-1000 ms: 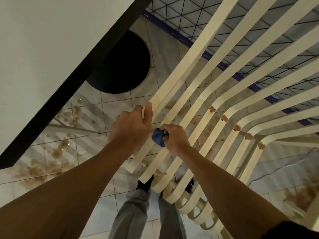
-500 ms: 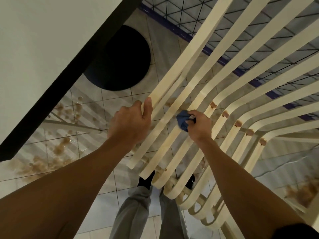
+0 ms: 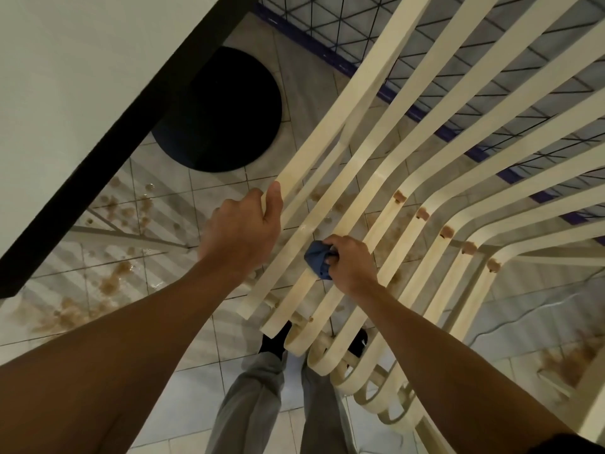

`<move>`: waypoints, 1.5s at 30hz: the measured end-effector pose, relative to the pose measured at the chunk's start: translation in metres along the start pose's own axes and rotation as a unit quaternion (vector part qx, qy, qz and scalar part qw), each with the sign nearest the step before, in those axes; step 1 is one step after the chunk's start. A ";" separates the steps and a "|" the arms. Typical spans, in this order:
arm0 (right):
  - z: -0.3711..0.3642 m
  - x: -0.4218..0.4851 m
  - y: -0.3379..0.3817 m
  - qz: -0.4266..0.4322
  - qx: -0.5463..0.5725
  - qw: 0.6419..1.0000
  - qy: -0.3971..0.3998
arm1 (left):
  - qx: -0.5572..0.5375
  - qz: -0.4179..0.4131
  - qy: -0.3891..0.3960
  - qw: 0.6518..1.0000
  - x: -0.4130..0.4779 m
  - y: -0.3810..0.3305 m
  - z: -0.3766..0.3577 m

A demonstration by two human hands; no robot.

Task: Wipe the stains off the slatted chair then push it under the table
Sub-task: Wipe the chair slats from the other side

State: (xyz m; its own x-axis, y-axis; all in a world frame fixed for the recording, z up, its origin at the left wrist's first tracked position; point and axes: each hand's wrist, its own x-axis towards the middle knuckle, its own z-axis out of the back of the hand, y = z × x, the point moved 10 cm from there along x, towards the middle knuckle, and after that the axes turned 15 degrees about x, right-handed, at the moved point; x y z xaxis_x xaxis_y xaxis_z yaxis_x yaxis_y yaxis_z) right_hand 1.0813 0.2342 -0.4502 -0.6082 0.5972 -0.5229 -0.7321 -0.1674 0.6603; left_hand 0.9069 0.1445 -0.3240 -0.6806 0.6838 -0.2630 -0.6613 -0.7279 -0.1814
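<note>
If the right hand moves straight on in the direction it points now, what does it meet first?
Probably the left hand, which grips the outer slat, up-left of the cloth that the right hand holds. Depth is unclear, so it could pass over it.

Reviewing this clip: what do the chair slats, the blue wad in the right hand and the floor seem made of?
The chair slats look like pale bent wood, probably laminated, satin finish: faint grain, curved ends; painted plastic isn't excluded. The blue wad is soft matte cloth, crumpled into folds. The floor seems glazed ceramic tile: grout lines, slight sheen.
</note>
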 end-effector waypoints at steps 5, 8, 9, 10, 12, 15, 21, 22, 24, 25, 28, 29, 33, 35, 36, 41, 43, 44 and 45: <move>0.013 0.002 -0.003 -0.022 0.030 0.996 -0.082 | 0.005 -0.007 0.001 1.000 0.000 -0.003 0.002; 0.003 -0.016 -0.002 -0.029 0.032 0.993 -0.113 | 0.007 -0.004 0.002 1.000 0.000 0.000 -0.001; -0.005 -0.022 -0.002 -0.031 0.043 0.993 -0.105 | 0.008 -0.004 0.003 1.000 0.001 0.001 -0.003; -0.017 -0.028 -0.001 -0.025 0.044 0.995 -0.085 | 0.009 -0.004 0.003 1.000 0.001 0.001 -0.004; -0.035 -0.038 0.003 -0.002 0.024 0.999 -0.035 | 0.009 -0.003 0.004 1.000 0.001 0.002 -0.005; -0.030 -0.031 0.001 0.000 0.027 0.999 -0.023 | 0.012 0.004 0.004 1.000 0.000 0.003 -0.003; -0.014 -0.027 -0.001 -0.033 0.052 0.991 -0.116 | 0.002 -0.008 0.001 1.000 -0.001 0.000 -0.002; -0.018 -0.033 0.000 -0.033 0.050 0.991 -0.117 | 0.004 -0.008 0.001 1.000 -0.001 0.000 -0.002; -0.033 -0.046 0.002 -0.029 0.053 0.994 -0.093 | 0.012 -0.002 0.002 1.000 -0.002 0.000 -0.002; -0.044 -0.054 0.004 -0.024 0.058 0.996 -0.069 | 0.014 0.001 0.001 1.000 -0.002 0.000 -0.001; -0.073 -0.079 0.009 -0.009 0.056 0.998 -0.004 | 0.023 0.004 0.000 1.000 -0.003 0.001 -0.002; -0.079 -0.084 0.010 -0.005 0.054 0.998 0.008 | 0.024 0.005 0.001 1.000 -0.003 0.002 -0.002; -0.078 -0.078 0.010 0.002 0.044 0.999 0.030 | 0.023 0.009 0.002 1.000 -0.003 0.001 -0.002; -0.061 -0.066 0.011 0.009 0.039 0.999 0.004 | 0.017 0.008 0.004 1.000 -0.003 0.002 -0.002; -0.048 -0.058 0.009 0.001 0.042 0.999 -0.021 | 0.015 0.007 0.003 1.000 -0.003 0.002 -0.002; -0.025 -0.039 -0.001 -0.031 0.038 0.996 -0.079 | 0.016 0.003 -0.001 1.000 -0.004 -0.001 0.001; -0.038 -0.052 0.003 -0.019 0.040 0.997 -0.067 | 0.021 0.006 -0.001 1.000 -0.004 -0.001 0.000; -0.047 -0.062 0.006 -0.011 0.045 0.997 -0.055 | 0.022 0.006 -0.001 1.000 -0.004 0.000 -0.001; -0.057 -0.072 0.009 -0.003 0.047 0.998 -0.039 | 0.023 0.005 -0.001 1.000 -0.004 0.000 -0.001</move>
State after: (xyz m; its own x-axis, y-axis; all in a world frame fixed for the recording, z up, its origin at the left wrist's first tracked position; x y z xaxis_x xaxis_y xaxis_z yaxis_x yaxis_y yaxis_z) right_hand 1.1009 0.1451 -0.4371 -0.5746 0.6584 -0.4862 -0.7020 -0.0910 0.7064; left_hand 0.9101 0.1419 -0.3236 -0.6871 0.6773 -0.2631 -0.6686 -0.7311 -0.1359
